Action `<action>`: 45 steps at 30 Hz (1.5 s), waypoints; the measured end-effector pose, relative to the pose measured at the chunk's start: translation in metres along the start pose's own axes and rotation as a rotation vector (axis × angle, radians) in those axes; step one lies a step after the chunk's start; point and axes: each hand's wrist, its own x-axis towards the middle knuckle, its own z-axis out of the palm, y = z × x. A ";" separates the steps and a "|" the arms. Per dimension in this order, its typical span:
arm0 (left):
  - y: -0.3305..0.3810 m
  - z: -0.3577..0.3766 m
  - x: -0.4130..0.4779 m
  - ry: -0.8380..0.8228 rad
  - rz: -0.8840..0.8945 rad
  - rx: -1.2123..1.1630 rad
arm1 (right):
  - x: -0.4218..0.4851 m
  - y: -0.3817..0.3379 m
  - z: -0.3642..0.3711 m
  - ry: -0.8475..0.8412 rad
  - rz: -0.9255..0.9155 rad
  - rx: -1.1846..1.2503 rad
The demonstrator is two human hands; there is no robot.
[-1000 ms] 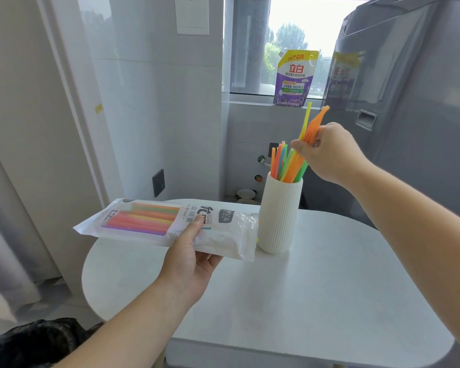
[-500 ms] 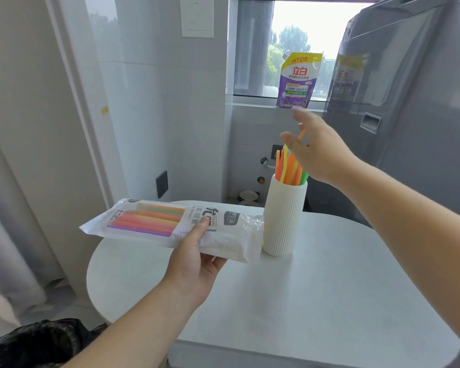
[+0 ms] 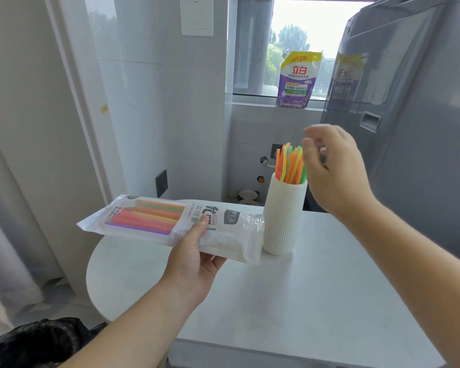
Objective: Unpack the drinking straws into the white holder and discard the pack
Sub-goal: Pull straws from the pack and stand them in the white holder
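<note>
Mid-unpacking. Right hand [image 3: 335, 171] empty, fingers loose, beside white holder [image 3: 283, 221]; left hand [image 3: 194, 258] grips pack [image 3: 231, 235], straws [image 3: 149, 217] inside. Next: draw more out.

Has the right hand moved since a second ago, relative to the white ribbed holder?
Yes. The right hand let go of the coloured straws and drew back rightward from above the white ribbed holder, fingers now open.

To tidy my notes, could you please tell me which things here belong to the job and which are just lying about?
Job: straw pack, gripped by the left hand; white holder; coloured straws standing in it; open right hand beside them; black bin bag, probably for the pack.
Lying about: detergent pouch; wall socket; grey appliance.
</note>
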 end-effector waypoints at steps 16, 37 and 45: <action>-0.015 0.015 -0.021 -0.120 0.276 0.411 | -0.117 -0.014 0.039 -0.110 1.434 1.154; -0.006 -0.001 -0.002 -0.003 0.051 0.132 | -0.115 0.005 0.031 -0.320 0.836 0.635; -0.005 -0.002 0.000 0.023 0.035 0.096 | -0.107 0.018 0.023 -0.258 0.859 0.649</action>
